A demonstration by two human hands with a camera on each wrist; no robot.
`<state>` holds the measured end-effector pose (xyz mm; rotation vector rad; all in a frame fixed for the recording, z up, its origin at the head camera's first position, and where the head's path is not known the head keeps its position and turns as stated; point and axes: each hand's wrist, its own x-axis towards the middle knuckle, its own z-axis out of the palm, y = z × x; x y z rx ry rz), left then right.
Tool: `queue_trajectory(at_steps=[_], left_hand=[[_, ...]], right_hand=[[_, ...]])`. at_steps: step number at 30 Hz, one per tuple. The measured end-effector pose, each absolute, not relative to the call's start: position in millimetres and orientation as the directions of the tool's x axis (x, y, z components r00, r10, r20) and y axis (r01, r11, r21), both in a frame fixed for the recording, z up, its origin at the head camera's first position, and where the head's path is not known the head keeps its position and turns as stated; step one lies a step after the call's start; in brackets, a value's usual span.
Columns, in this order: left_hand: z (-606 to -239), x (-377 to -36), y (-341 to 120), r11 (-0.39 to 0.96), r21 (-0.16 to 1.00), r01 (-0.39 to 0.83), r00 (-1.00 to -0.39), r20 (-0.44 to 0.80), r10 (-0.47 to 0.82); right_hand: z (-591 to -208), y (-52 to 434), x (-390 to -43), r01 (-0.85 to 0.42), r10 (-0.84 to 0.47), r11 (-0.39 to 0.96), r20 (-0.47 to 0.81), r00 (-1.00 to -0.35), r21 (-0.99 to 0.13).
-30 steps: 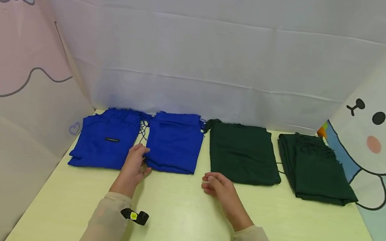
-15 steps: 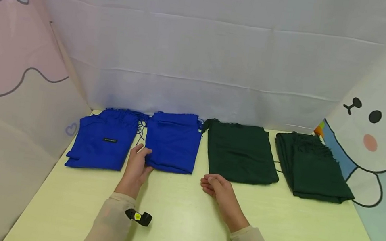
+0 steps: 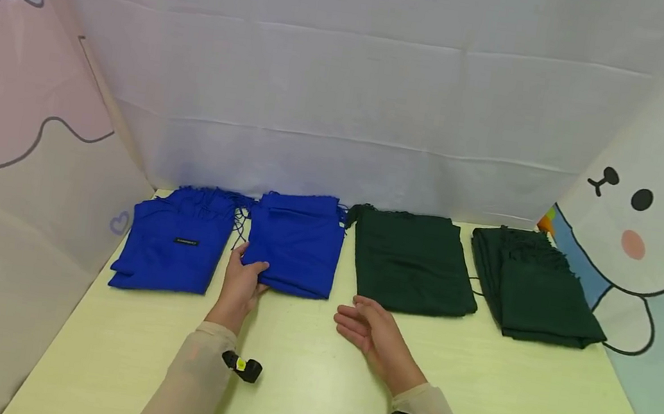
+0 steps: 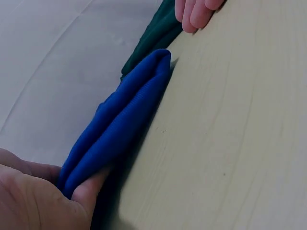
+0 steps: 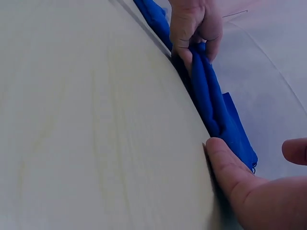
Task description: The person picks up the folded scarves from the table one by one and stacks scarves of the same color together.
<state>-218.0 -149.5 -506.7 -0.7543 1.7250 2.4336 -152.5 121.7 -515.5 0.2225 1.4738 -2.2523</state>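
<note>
Four folded scarves lie in a row at the back of the pale yellow table (image 3: 309,379): two blue ones on the left, two dark green ones on the right. My left hand (image 3: 243,278) pinches the near left corner of the second blue scarf (image 3: 297,243), thumb under the fold and fingers over it; the left wrist view shows that scarf (image 4: 120,124) edge-on beside my hand (image 4: 38,201). My right hand (image 3: 363,324) rests relaxed on the table, just off the scarf's near right corner and holding nothing. The right wrist view shows the scarf (image 5: 216,105) between both hands.
The labelled blue scarf (image 3: 176,242) lies against the left hand's outer side. Right of my right hand are one dark green scarf (image 3: 410,259) and another (image 3: 532,286). Cloth walls close in the back and both sides.
My left hand slid forward and took the blue scarf's near left corner. My right hand moved a little left toward that scarf and its fingers loosened.
</note>
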Motion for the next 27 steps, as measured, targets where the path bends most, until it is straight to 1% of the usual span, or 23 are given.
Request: queue_trajectory(at_steps=[4, 10, 17, 23, 27], left_hand=[[-506.9, -217.1, -151.1, -0.415, 0.856, -0.309, -0.876, -0.426, -0.226], [-508.1, -212.5, -153.6, -0.433, 0.844, -0.317, -0.872, -0.439, -0.218], [-507.2, -202.4, -159.6, -0.411, 0.844, -0.343, -0.861, -0.458, -0.22], [-504.9, -193.0, -165.1, -0.42, 0.839, -0.347, -0.858, -0.464, -0.22], [-503.0, -185.0, -169.0, -0.416, 0.839, -0.351, -0.858, -0.466, -0.217]], right_hand=[[-513.8, 114.7, -158.8, 0.493, -0.333, -0.41, -0.378, -0.864, -0.767], [-513.9, 107.0, -167.2, 0.519, -0.344, -0.46, -0.395, -0.852, -0.72], [-515.2, 104.9, -167.9, 0.524, -0.339, -0.496, -0.401, -0.851, -0.693], [-515.9, 103.7, -164.3, 0.519, -0.336, -0.512, -0.396, -0.854, -0.684], [-517.1, 103.7, -161.7, 0.535, -0.354, -0.52, -0.402, -0.845, -0.666]])
